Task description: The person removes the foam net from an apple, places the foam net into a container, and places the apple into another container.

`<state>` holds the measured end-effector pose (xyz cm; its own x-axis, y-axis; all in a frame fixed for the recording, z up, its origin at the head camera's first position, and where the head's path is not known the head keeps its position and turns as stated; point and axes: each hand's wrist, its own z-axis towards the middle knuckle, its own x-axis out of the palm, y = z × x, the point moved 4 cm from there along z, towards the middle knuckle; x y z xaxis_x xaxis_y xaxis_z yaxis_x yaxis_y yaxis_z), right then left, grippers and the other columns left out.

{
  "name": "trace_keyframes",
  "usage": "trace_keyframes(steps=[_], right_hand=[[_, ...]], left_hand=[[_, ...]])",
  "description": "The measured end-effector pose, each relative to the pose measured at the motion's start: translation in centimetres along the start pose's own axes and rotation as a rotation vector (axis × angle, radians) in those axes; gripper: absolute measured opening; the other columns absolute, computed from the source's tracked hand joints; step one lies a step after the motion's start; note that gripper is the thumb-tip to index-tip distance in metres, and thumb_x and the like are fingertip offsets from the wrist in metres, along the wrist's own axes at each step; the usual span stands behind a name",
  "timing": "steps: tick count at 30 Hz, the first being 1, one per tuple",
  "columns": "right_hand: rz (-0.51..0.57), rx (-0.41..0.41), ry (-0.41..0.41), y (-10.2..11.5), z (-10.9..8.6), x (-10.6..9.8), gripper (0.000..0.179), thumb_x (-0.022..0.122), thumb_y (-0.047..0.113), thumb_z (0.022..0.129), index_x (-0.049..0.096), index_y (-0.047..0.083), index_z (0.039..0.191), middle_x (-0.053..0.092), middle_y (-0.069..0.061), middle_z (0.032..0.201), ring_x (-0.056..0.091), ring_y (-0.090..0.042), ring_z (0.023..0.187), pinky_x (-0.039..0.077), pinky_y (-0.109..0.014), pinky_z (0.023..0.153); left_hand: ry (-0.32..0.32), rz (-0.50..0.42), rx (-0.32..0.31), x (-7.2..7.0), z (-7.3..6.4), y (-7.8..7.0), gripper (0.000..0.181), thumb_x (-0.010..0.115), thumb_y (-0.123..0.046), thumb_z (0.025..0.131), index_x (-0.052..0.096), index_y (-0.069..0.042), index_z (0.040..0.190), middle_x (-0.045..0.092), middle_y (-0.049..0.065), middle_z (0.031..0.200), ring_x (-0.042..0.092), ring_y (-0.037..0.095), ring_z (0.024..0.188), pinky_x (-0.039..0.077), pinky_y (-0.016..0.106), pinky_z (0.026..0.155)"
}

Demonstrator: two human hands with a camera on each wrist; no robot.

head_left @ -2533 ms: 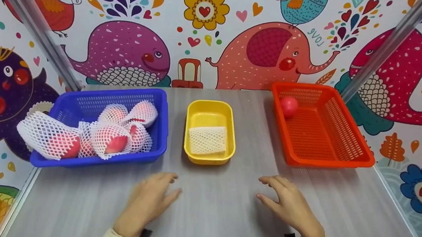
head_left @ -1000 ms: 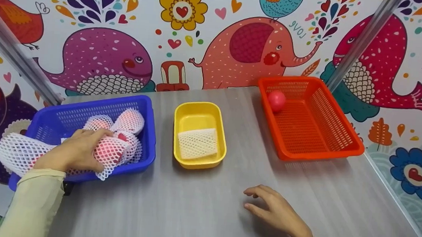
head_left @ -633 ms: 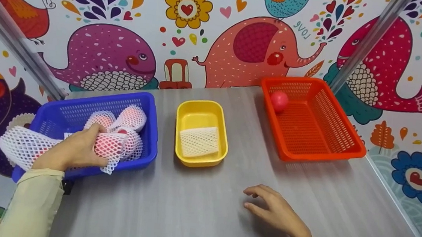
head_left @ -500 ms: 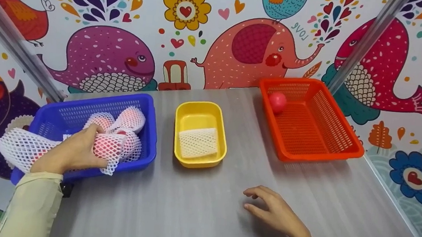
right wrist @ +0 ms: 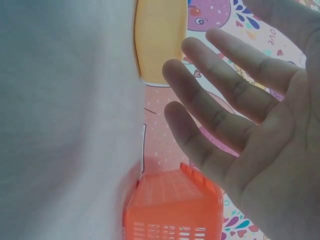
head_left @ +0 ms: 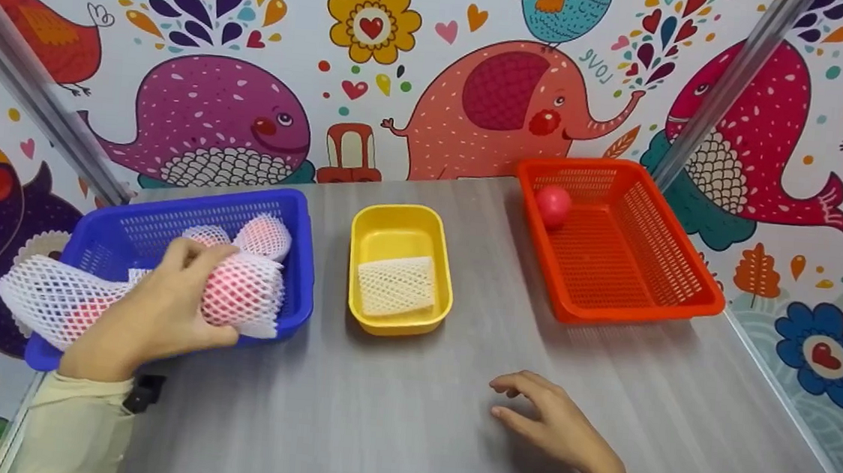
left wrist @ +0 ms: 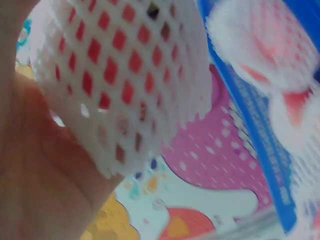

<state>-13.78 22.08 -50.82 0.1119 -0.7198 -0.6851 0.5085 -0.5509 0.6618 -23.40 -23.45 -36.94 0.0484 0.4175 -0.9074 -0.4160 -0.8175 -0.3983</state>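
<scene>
My left hand [head_left: 152, 313] grips a round pinkish-red fruit [head_left: 244, 294] in a white foam net, held above the front right of the blue basket [head_left: 305, 257]. In the left wrist view, the netted fruit [left wrist: 125, 70] sits against the thumb side of the hand, red skin showing through the mesh. Other netted fruits stay in the basket, such as one at the back [head_left: 263, 236] and a long-sleeved one [head_left: 59, 298] over its left rim. Above the table's right front, my right hand [head_left: 556, 431] holds nothing; its fingers [right wrist: 200, 95] are spread and slightly bent.
A yellow tray [head_left: 395, 242] at mid-table holds a flat foam net [head_left: 396, 286]. To the right stands a red basket [head_left: 641, 312] with a bare pink round fruit [head_left: 552, 206] in its back left corner. Cartoon-printed walls enclose the table.
My left hand went from over the table into the blue basket, took hold of a netted fruit, and has now raised it slightly to the right. The right hand has barely moved.
</scene>
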Motion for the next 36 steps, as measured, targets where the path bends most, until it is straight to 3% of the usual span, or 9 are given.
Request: trace_keyframes(steps=[4,9,15,19,23,28,31,36], right_hand=[[0.002,0.000,0.001,0.0,0.0,0.1,0.024,0.073,0.020,0.093,0.067,0.023,0.116,0.068,0.002,0.104,0.063,-0.019,0.091,0.054,-0.040,0.076],[0.010,0.019,0.013,-0.1,0.0,0.2,0.022,0.073,0.021,0.093,0.068,0.022,0.115,0.068,0.002,0.104,0.063,-0.020,0.091,0.054,-0.040,0.077],[0.006,0.017,0.034,-0.1,0.1,0.5,0.022,0.072,0.023,0.094,0.068,0.017,0.115,0.069,0.000,0.104,0.064,-0.021,0.092,0.054,-0.041,0.077],[0.012,0.037,0.058,-0.2,0.2,0.6,0.024,0.071,0.026,0.095,0.069,0.012,0.115,0.069,0.000,0.105,0.064,-0.022,0.093,0.054,-0.042,0.078],[0.009,0.063,0.076,-0.4,0.2,0.8,0.027,0.070,0.028,0.095,0.069,0.009,0.115,0.069,-0.001,0.105,0.064,-0.023,0.094,0.054,-0.043,0.079],[0.018,0.069,0.090,-0.7,0.1,1.1,0.028,0.070,0.028,0.095,0.068,0.010,0.116,0.069,-0.001,0.106,0.064,-0.023,0.094,0.054,-0.042,0.078],[0.028,0.081,0.100,-0.8,0.0,1.2,0.028,0.070,0.029,0.095,0.068,0.010,0.116,0.069,-0.001,0.107,0.064,-0.022,0.095,0.054,-0.042,0.079],[0.040,0.097,0.114,-0.9,0.0,1.3,0.028,0.069,0.030,0.096,0.068,0.011,0.116,0.069,0.000,0.107,0.064,-0.022,0.095,0.054,-0.041,0.079]], left_hand=[[-0.010,0.011,0.077,1.5,-0.1,-2.5,0.095,0.090,-0.028,0.058,0.044,-0.003,0.139,0.048,0.021,0.126,0.058,0.034,0.100,0.053,0.056,0.086],[-0.018,0.069,0.154,4.0,-0.4,-5.8,0.098,0.090,-0.036,0.055,0.047,-0.004,0.138,0.057,0.014,0.126,0.056,0.029,0.112,0.048,0.052,0.097],[-0.076,0.129,0.294,8.6,-0.7,-9.0,0.106,0.085,-0.041,0.051,0.047,-0.004,0.143,0.060,0.012,0.120,0.060,0.028,0.105,0.051,0.044,0.092],[-0.057,0.070,0.266,11.6,-0.8,-9.6,0.110,0.085,-0.039,0.050,0.045,-0.009,0.148,0.057,0.011,0.120,0.059,0.027,0.104,0.055,0.044,0.082],[-0.002,-0.011,0.223,14.8,-0.7,-9.8,0.104,0.087,-0.037,0.050,0.047,-0.011,0.143,0.053,0.010,0.122,0.058,0.027,0.104,0.055,0.046,0.076],[0.054,-0.076,0.191,18.8,-0.8,-9.6,0.095,0.089,-0.035,0.051,0.048,-0.012,0.133,0.051,0.007,0.119,0.056,0.024,0.105,0.054,0.043,0.085],[0.068,-0.093,0.173,20.1,-0.9,-9.4,0.094,0.088,-0.035,0.052,0.048,-0.011,0.132,0.051,0.006,0.120,0.055,0.024,0.107,0.053,0.042,0.089],[0.092,-0.091,0.157,20.8,-1.1,-9.2,0.096,0.088,-0.036,0.054,0.045,-0.009,0.135,0.057,0.009,0.124,0.056,0.026,0.111,0.049,0.045,0.095]])
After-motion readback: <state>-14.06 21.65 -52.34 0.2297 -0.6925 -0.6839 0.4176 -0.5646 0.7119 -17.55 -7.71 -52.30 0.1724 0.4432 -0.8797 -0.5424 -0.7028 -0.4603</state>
